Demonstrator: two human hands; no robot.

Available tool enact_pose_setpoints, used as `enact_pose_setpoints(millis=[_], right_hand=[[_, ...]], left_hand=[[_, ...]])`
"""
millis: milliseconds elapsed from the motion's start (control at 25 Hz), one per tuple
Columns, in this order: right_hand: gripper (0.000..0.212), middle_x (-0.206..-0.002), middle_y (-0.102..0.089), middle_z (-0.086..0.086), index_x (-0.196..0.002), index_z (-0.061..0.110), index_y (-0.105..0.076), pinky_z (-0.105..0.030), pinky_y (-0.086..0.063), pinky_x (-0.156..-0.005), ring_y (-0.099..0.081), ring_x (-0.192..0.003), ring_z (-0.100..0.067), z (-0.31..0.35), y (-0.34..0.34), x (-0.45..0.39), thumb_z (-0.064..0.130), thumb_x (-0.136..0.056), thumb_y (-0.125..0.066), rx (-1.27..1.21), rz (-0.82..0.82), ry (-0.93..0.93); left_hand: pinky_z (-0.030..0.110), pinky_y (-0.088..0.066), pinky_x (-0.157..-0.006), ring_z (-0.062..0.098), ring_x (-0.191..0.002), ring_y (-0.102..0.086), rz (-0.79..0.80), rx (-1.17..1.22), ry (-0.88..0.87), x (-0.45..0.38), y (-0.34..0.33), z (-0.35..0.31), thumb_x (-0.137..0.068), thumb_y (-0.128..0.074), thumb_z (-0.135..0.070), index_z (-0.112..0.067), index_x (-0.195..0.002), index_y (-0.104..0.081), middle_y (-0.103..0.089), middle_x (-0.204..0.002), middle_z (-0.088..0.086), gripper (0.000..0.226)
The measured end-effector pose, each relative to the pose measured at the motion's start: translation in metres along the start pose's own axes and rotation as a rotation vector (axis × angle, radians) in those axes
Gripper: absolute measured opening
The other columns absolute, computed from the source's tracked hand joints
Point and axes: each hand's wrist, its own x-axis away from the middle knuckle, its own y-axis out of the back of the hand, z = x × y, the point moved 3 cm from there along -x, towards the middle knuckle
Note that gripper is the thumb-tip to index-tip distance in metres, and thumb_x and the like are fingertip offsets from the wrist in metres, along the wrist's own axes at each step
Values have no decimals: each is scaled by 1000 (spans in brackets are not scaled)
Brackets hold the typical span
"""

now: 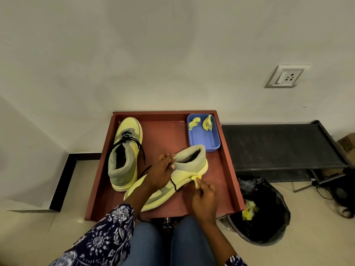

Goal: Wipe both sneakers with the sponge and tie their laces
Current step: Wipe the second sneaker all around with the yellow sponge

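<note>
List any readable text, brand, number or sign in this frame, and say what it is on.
Cardboard box at the right edge: dark printing, too blurred and cropped to read.
Wall socket: no marking legible.
Both sneakers, the far one and the near one: no logo or lettering shows.
Blue tub and red tray: no text.

The left hand (160, 174) hides the near sneaker's (167, 177) tongue and most of its lace.
</note>
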Motion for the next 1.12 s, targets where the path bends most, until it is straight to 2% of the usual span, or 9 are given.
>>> enact_pose_setpoints(millis=[80, 240, 440, 560, 640, 760, 840, 960, 1120], right_hand=[[34, -103, -57, -17, -115, 2, -63, -22, -36, -82, -57, -97, -33, -9, 14, -7, -5, -84, -51, 21, -20, -104], [33, -108, -58, -20, -119, 4, -60, -25, -36, -81, -56, -101, -34, -20, 35, -20, 0, -87, -51, 56, -63, -153], [42, -116, -54, -19, -131, 8, -51, -34, -41, -94, -52, -111, -33, -28, 39, -24, 3, -89, -49, 54, 25, -200], [43, -119, -51, -19, -132, 8, -49, -36, -40, -98, -51, -113, -34, -26, 39, -22, 1, -89, -47, 42, 64, -205], [40, -120, -51, -18, -129, 9, -52, -35, -40, -97, -52, -113, -33, -27, 40, -22, 2, -90, -47, 18, 80, -219], [32, -117, -53, -14, -119, 10, -61, -30, -40, -91, -54, -109, -31, -30, 41, -22, 6, -90, -49, -68, 88, -278], [25, -113, -55, -13, -111, 9, -64, -27, -39, -85, -55, -104, -29, -31, 42, -22, 8, -90, -51, -89, 94, -293], [18, -106, -59, -13, -99, 7, -64, -25, -38, -77, -56, -93, -25, -31, 42, -19, 3, -87, -52, -91, 83, -280], [17, -90, -63, -5, -82, 15, -59, -22, -41, -67, -57, -84, -20, -31, 45, -12, 0, -85, -53, -160, 22, -251]], left_hand=[[12, -25, -91, 15, -110, -43, 42, -28, -39, 6, -8, 0, -91, -48, 2, 2, -90, -55, -48, -117, 9, 7], [10, -23, -95, 8, -116, -38, 105, -85, -128, 19, -11, 2, -92, -48, -2, 5, -92, -57, -47, -122, 7, 11], [11, -24, -100, -2, -120, -34, 151, -165, -202, 32, -5, 9, -85, -34, -38, 1, -94, -58, -42, -122, -6, 47], [3, -22, -98, -1, -121, -36, 171, -194, -205, 41, 0, 12, -87, -39, -28, 1, -93, -59, -44, -123, -5, 35], [-1, -23, -96, 4, -120, -41, 165, -195, -227, 45, 4, 12, -87, -39, -31, -1, -92, -59, -46, -124, -3, 37], [9, -34, -93, 9, -109, -49, 106, -181, -214, 50, 5, 3, -83, -42, -30, -4, -94, -60, -49, -118, -3, 34], [21, -40, -82, 13, -92, -51, -20, -195, -213, 52, 0, -10, -80, -42, -37, -7, -93, -59, -52, -105, -1, 37], [31, -42, -72, 20, -83, -51, -226, -252, -209, 49, -22, -36, -83, -46, -40, -7, -85, -60, -55, -90, 7, 36], [30, -38, -69, 22, -80, -55, -214, -189, -23, 39, -57, -61, -87, -60, -35, -6, -82, -62, -61, -84, 8, 29]])
